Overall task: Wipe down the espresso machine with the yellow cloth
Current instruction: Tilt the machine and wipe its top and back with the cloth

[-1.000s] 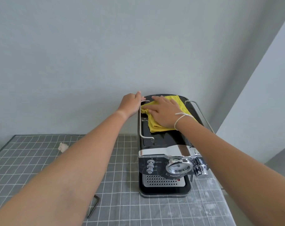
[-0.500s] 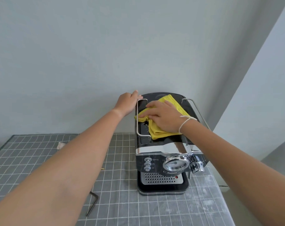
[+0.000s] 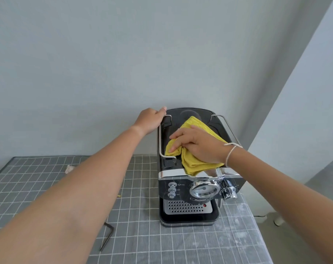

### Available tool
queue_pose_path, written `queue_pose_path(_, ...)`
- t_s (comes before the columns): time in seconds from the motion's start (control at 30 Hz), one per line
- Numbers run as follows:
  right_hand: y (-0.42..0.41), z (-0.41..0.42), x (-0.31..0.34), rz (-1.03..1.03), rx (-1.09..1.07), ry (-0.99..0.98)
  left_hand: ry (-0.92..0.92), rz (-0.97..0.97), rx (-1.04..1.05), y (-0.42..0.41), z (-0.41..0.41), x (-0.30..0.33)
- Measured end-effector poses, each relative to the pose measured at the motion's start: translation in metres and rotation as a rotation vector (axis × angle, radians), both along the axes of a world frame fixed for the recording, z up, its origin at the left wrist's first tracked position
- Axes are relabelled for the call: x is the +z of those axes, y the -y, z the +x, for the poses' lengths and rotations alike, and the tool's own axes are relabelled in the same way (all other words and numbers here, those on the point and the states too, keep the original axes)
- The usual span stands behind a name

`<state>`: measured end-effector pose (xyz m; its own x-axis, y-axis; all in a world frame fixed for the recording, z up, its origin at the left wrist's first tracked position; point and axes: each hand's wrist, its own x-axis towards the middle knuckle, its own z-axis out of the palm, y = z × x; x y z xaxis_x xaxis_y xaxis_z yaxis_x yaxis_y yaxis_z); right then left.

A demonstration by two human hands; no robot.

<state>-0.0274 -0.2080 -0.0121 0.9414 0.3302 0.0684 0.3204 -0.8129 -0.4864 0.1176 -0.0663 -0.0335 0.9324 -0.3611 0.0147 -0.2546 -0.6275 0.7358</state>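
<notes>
We see a table covered by a grey checked tablecloth set against a plain pale wall. At its far right stands the black and chrome espresso machine, its front with the perforated drip tray facing us. The yellow cloth lies bunched on the machine's top, between the two wire rails, its near edge hanging just over the chrome band. Our right hand lies flat on the cloth, fingers spread and pressing it down, a thin string band at the wrist. Our left hand curls over the machine's back left corner, gripping it beside the left rail. On the tablecloth lie a dark hex key near the front and a small pale scrap far left.
</notes>
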Motion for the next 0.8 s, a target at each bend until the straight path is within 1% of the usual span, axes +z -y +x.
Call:
queue_pose_path(0.1, -0.002, 0.011, 0.001, 0.017, -0.042, 0.030, 0.003, 0.080, 0.013, 0.006, -0.001, 0.006)
queue_pose_path(0.2, -0.013, 0.024, 0.001, -0.069, -0.066, 0.043, 0.013, 0.124, 0.021, 0.011, -0.003, 0.011)
queue_pose_path(0.23, -0.013, 0.023, 0.000, -0.064, -0.058, 0.045, 0.028, 0.135, 0.022, 0.012, -0.005, 0.011)
queue_pose_path(0.37, 0.000, -0.003, 0.002, 0.112, -0.062, 0.007, 0.085, 0.168, 0.032, 0.013, -0.007, 0.005)
queue_pose_path(0.47, 0.001, -0.007, 0.005, 0.133, -0.081, 0.006, 0.106, 0.183, 0.033, 0.014, -0.008, 0.006)
queue_pose_path(0.57, -0.012, 0.005, 0.003, 0.015, -0.044, 0.062, 0.143, 0.204, 0.044, 0.016, -0.010, 0.008)
queue_pose_path(0.63, -0.018, 0.008, 0.002, -0.077, 0.001, 0.061, 0.160, 0.211, 0.044, 0.016, -0.011, 0.008)
queue_pose_path(0.67, -0.018, 0.008, 0.001, -0.083, 0.020, 0.054, 0.168, 0.212, 0.040, 0.015, -0.011, 0.008)
queue_pose_path(0.73, -0.011, 0.005, 0.001, -0.031, 0.032, 0.016, 0.182, 0.220, 0.031, 0.013, -0.012, 0.008)
queue_pose_path(0.8, -0.001, 0.000, 0.002, 0.062, -0.002, -0.038, 0.196, 0.226, 0.023, 0.013, -0.012, 0.007)
